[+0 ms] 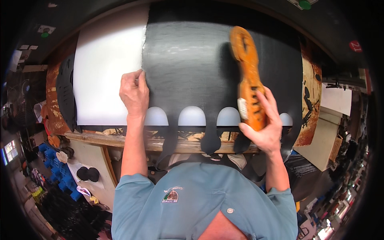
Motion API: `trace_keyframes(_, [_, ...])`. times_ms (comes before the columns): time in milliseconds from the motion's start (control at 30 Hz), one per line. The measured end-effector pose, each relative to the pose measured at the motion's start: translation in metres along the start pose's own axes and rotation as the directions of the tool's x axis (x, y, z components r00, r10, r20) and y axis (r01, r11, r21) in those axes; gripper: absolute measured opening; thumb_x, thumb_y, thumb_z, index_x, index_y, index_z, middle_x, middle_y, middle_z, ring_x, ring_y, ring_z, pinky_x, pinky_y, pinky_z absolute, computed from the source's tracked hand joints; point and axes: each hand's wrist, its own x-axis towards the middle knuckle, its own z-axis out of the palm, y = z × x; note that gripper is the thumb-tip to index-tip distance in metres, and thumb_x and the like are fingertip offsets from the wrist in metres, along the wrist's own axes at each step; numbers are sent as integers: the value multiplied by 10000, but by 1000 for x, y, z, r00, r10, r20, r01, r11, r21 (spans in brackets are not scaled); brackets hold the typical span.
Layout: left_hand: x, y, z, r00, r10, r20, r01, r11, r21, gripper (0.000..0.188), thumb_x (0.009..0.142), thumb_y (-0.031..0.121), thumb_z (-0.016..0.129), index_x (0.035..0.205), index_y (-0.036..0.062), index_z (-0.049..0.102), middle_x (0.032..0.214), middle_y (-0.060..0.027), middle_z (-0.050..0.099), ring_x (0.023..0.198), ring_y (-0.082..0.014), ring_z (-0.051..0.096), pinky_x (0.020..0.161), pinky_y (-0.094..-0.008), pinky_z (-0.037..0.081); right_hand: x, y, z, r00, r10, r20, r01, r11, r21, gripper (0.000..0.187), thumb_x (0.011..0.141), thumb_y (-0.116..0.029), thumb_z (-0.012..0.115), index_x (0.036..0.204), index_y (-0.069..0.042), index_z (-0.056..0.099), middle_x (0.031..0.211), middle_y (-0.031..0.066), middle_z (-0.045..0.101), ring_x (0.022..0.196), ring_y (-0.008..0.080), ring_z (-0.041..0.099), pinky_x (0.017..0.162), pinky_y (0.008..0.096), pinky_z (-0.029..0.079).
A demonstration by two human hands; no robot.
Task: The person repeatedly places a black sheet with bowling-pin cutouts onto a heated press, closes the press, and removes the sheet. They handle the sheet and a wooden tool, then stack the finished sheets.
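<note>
My right hand (266, 124) grips the near end of an orange shoe-sole cutting die (249, 66), a long, waisted frame with slots, held over a black sheet (188, 66). A white patch shows on the die's left side near my thumb. The black sheet covers the middle and right of a white board (108, 72). At the sheet's ragged left edge my left hand (135, 90) is closed, thumb and forefinger pinching the border. Along the near side, rounded cut-outs in the sheet reveal the board. Tongues of black material hang over the near edge between them.
A wooden rail (104, 139) runs along the table's near edge. Black offcuts (66, 90) lie left of the board, more scraps (307, 102) on the right. Dark machine housing with a green button (45, 35) frames the far side. Blue crates (58, 170) stand lower left.
</note>
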Motion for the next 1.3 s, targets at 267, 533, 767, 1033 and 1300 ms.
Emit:
trace_keyframes(267, [3, -10, -6, 996, 78, 31, -74, 990, -121, 79, 951, 21, 762, 1026, 11, 783, 911, -120, 690, 706, -251, 675, 660, -377, 556, 76, -31, 144, 983, -166, 84, 180, 959, -218, 869, 647, -298, 893, 1420, 33, 670, 1546, 328, 495, 1336, 452, 544, 1163, 497, 459])
trace_keyframes(533, [6, -15, -1, 993, 117, -5, -117, 983, -143, 137, 934, -4, 766, 1067, 17, 792, 931, -128, 707, 746, -250, 691, 676, -366, 566, 105, -47, 230, 942, -334, -45, 271, 829, -489, 730, 715, -238, 809, 1362, 67, 664, 1417, 372, 447, 1172, 503, 510, 1017, 575, 464])
trace_keyframes(767, [6, -19, 0, 991, 132, 11, -129, 980, -149, 169, 944, -19, 749, 1104, 17, 790, 958, -135, 708, 783, -254, 699, 691, -364, 570, 107, -52, 248, 963, -262, -71, 195, 850, -490, 746, 723, -236, 811, 1384, 68, 644, 1441, 403, 410, 1194, 531, 491, 1029, 576, 448])
trace_keyframes(1033, [5, -8, -18, 995, 60, 76, -37, 960, -276, 208, 951, -21, 710, 1150, -25, 771, 1071, -174, 717, 930, -345, 713, 845, -414, 579, 105, -42, 227, 957, -289, 0, 275, 910, -310, 815, 778, -308, 893, 1458, 26, 596, 1535, 435, 370, 1363, 577, 441, 1163, 592, 403])
trace_keyframes(1300, [-130, 56, -57, 938, 192, 287, -11, 848, -530, 86, 913, -30, 756, 946, 30, 704, 938, -139, 682, 799, -327, 671, 694, -409, 542, 55, -3, 119, 976, -182, -116, 175, 982, -69, 431, 901, -160, 829, 1278, 13, 711, 1224, 166, 714, 1121, 297, 711, 992, 400, 568])
